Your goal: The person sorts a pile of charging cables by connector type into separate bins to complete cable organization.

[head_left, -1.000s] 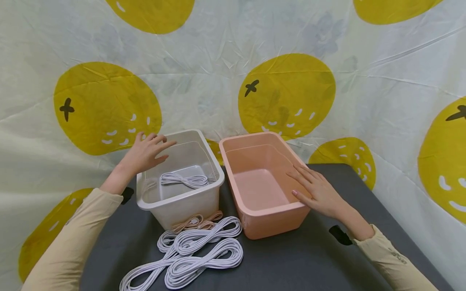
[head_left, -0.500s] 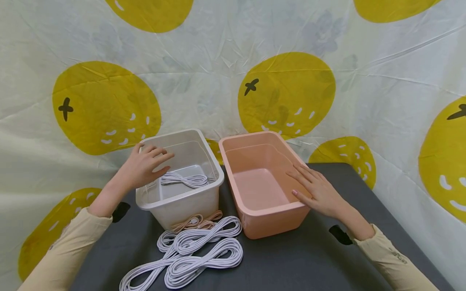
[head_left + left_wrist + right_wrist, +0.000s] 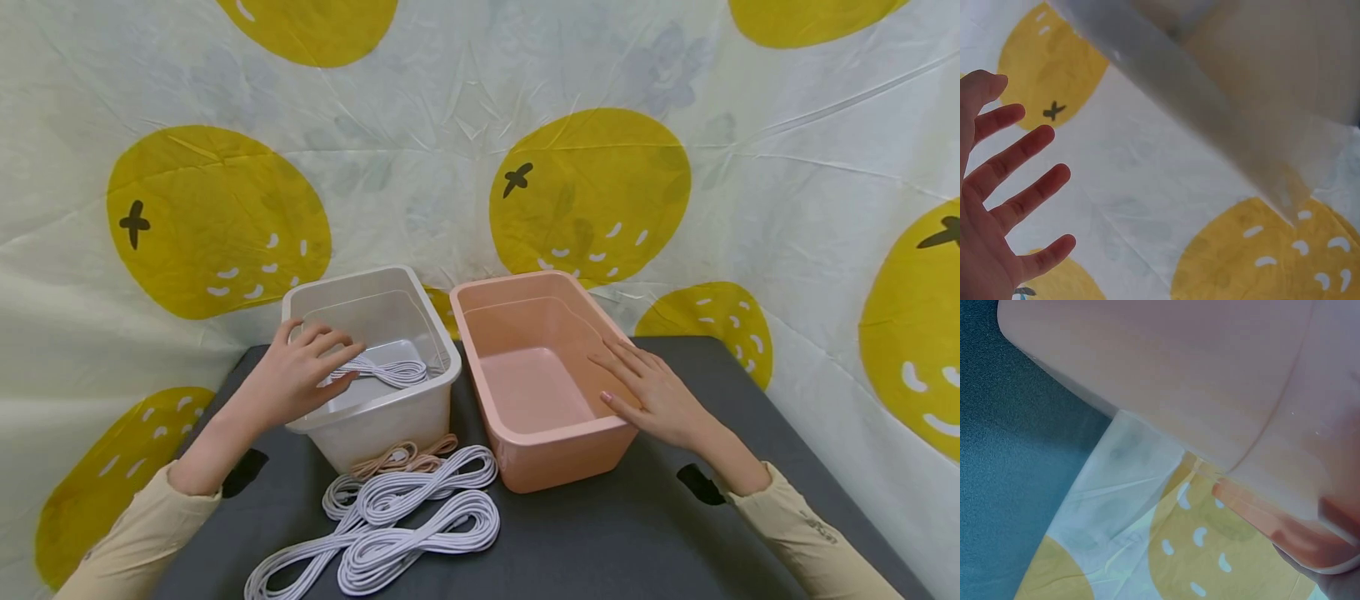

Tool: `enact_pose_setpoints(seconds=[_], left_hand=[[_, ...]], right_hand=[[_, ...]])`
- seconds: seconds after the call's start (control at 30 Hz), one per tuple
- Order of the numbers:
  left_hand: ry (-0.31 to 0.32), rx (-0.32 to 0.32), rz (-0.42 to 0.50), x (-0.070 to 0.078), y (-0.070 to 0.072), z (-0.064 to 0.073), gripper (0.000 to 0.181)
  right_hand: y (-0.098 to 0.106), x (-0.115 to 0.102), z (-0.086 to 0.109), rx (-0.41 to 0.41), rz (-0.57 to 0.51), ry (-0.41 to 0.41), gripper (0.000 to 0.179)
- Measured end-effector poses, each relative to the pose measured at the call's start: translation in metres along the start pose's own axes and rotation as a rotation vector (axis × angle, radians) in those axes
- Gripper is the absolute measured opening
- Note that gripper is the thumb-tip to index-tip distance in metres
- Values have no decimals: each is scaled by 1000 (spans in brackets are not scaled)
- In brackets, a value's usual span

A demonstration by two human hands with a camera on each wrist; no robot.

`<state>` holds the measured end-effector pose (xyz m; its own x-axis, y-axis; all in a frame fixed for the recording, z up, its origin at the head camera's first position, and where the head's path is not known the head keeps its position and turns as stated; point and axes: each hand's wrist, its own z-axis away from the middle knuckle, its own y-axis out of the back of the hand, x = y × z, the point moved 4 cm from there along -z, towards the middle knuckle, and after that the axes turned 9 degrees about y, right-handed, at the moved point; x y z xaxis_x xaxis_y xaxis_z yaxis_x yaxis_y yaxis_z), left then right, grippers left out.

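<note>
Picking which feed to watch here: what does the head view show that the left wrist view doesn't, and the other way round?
Only the head view: the peach bin, the right hand at its rim, a white cable bundle inside the white bin, plus white figure-eight cables and tan cable in front of it.

Only the left wrist view: the palm side of the left hand, fingers spread.

Both: the left hand, the white bin (blurred at the wrist) and the fruit-print fabric backdrop.

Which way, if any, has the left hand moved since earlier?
Yes: the left hand has moved lower in the head view relative to the white bin, toward its near side.
</note>
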<state>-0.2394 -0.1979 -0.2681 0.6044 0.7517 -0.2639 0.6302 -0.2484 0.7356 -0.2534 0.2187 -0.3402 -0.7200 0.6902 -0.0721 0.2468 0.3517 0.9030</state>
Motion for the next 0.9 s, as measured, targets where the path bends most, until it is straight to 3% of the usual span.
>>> enact_pose_setpoints(seconds=[0.37, 0.67, 0.9], left_hand=[[-89, 103, -46, 31, 8, 6, 44], [-114, 38, -93, 63, 5, 16, 45], [-128, -13, -28, 84, -3, 27, 43]], right_hand=[[0, 0, -1, 1, -7, -2, 59], [0, 0, 0, 15, -1, 11, 60], [-1, 1, 0, 10, -12, -2, 59]])
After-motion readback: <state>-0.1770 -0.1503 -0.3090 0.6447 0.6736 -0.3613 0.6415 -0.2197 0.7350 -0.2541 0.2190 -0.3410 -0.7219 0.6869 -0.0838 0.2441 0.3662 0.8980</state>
